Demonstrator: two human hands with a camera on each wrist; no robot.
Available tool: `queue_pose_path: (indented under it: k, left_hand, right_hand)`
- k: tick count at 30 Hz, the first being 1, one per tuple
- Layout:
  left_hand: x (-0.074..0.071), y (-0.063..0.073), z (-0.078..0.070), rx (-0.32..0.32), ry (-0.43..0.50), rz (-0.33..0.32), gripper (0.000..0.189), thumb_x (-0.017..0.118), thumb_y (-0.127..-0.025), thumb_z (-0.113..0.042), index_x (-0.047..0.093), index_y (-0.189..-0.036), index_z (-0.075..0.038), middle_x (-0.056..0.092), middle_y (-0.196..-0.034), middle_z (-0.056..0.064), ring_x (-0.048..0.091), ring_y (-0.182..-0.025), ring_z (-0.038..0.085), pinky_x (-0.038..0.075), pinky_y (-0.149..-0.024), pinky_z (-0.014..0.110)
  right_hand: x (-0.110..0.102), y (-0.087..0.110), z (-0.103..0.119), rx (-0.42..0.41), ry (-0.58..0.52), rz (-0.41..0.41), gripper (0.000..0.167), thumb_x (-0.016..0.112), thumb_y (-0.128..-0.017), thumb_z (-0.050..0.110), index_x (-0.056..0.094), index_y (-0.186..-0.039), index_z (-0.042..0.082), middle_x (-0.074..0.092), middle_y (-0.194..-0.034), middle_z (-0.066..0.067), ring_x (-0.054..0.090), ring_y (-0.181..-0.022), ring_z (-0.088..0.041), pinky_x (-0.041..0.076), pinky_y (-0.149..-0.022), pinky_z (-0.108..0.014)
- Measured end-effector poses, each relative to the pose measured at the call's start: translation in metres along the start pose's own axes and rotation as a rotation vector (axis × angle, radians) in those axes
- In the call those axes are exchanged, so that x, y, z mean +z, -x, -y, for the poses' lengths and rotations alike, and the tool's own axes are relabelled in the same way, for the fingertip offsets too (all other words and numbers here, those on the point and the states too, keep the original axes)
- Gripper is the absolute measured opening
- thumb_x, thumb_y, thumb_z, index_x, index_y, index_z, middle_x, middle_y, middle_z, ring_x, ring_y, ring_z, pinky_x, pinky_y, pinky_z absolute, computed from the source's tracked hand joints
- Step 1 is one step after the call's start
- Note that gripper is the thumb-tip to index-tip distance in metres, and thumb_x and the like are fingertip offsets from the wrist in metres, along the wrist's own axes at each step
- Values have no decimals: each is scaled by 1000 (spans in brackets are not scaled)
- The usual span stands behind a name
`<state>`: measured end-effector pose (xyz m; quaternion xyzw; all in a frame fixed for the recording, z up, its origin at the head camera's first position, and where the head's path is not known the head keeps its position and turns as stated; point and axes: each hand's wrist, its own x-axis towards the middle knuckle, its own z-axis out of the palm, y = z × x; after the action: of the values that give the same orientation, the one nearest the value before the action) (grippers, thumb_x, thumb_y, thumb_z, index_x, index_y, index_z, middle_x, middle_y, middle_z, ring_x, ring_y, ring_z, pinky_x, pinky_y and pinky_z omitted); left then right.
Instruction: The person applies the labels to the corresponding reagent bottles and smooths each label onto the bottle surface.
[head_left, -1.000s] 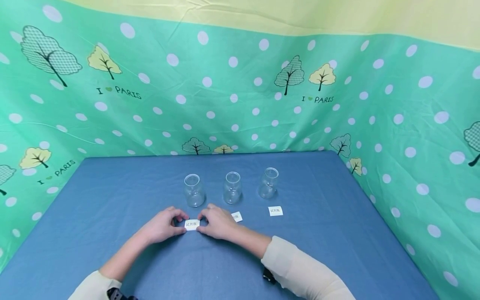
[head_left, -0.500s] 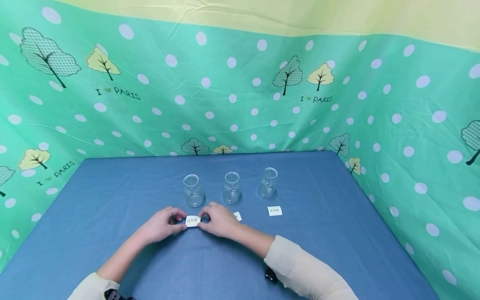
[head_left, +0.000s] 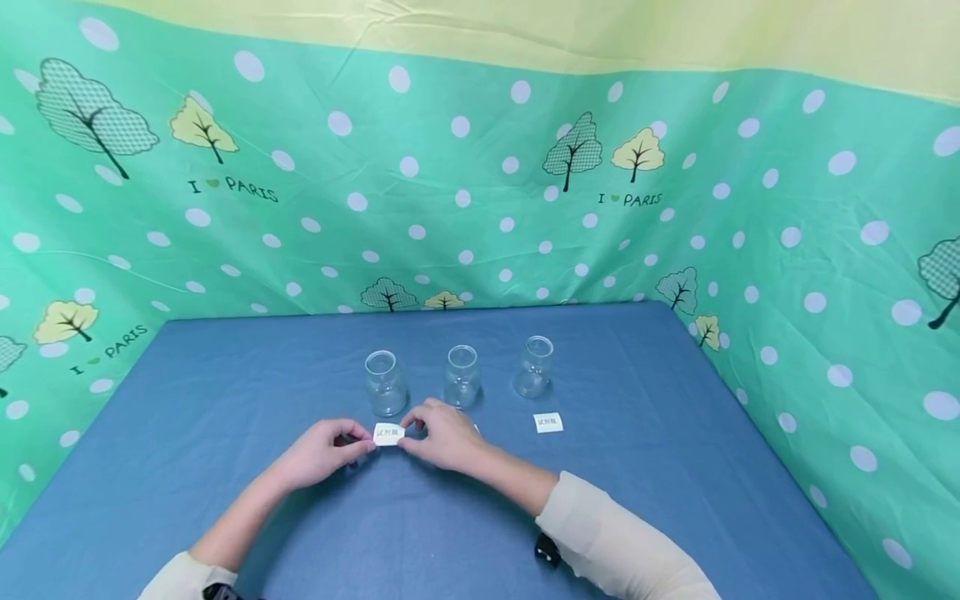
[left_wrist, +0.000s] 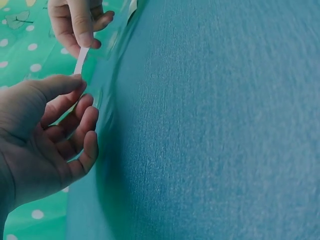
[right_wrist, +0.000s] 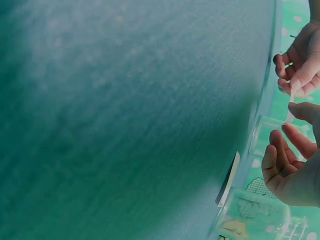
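A small white paper label [head_left: 388, 434] with handwritten characters is stretched between both hands, raised off the cloth, in front of the left glass jar [head_left: 386, 390]. My left hand [head_left: 321, 454] pinches its left edge between thumb and index finger, the other fingers loosely bent. At the opposite edge, my right hand [head_left: 447, 439] pinches it the same way. Seen from the left wrist, the label [left_wrist: 81, 61] is nearly edge-on, a thin white strip between the fingertips. A second label [right_wrist: 229, 179] lies on the cloth, mostly hidden behind my right hand in the head view.
Two more clear glass jars stand upright in the row, the middle jar [head_left: 462, 382] and the right jar [head_left: 534, 371]. Before the right one lies another white label [head_left: 548, 422]. Blue cloth [head_left: 637, 500] covers the table; a green polka-dot curtain [head_left: 465, 167] hangs behind and beside it.
Both hands have raised the label from the cloth and brought it slightly toward the left jar. The right hand now hides more of the middle label. The jars have stayed put.
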<state>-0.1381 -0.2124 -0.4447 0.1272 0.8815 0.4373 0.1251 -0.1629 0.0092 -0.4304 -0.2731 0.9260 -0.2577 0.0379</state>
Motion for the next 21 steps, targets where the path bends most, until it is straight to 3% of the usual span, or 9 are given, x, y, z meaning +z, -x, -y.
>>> queue_pose_path:
  k: [10, 14, 21]
  left_hand:
    - [1, 1, -6, -30, 88, -1, 27, 61, -90, -27, 64, -93, -1, 61, -73, 11, 56, -62, 16, 44, -53, 25]
    - [2, 1, -9, -41, 103, -15, 26, 61, -90, -26, 63, -95, 0, 61, -73, 11, 56, -62, 16, 44, -53, 25]
    - [4, 1, -17, 15, 111, -8, 27, 60, -91, -26, 63, -97, 0, 61, -75, 14, 56, -64, 18, 45, -54, 25]
  right_hand:
    - [-5, 3, -5, -32, -101, -34, 28, 72, -81, 31, 67, -104, 17, 62, -90, -2, 54, -75, -11, 38, -62, -15]
    - [-8, 6, -6, -36, -145, -66, 30, 72, -81, 30, 66, -108, 18, 63, -92, -5, 49, -67, -5, 39, -59, -14]
    - [-11, 10, 0, -94, -166, -111, 22, 69, -84, 27, 67, -104, 18, 60, -82, 0, 44, -62, -1, 37, -55, -12]
